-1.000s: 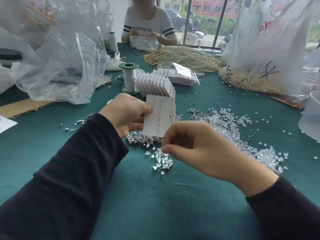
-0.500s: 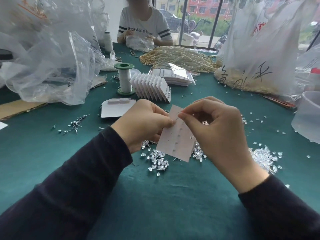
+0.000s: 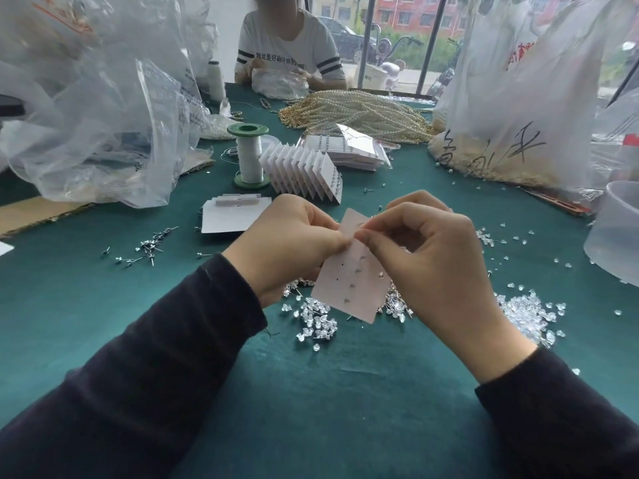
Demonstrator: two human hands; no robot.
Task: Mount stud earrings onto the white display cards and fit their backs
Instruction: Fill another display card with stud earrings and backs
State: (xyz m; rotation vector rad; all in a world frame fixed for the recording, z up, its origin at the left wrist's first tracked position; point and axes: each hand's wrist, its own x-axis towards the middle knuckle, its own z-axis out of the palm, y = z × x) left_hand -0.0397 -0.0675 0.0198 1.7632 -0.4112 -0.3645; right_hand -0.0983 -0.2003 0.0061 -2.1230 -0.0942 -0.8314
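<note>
Just under the card's near corner, a heap of clear backs (image 3: 316, 324) is lying on the green table (image 3: 311, 392), probably so that each can be picked up quickly. The card (image 3: 352, 288) is being held tilted above that heap, between both hands. The left hand (image 3: 290, 243) is pinching the card's left edge, steadying it. The right hand (image 3: 425, 264) is pinching the card's upper part, thumb and forefinger together on it; whether a back is also between them is too small to tell. The card is showing white and oblong, with a column of small dark holes and a column of pale lumps beside it. These are likely fitted backs, so its reverse is probably facing the person. Left of the card, loose studs (image 3: 148, 243) are lying scattered. Beyond the card, blank cards (image 3: 228, 216) are lying flat, and further off a fanned row (image 3: 304, 174) of filled cards is standing.
</note>
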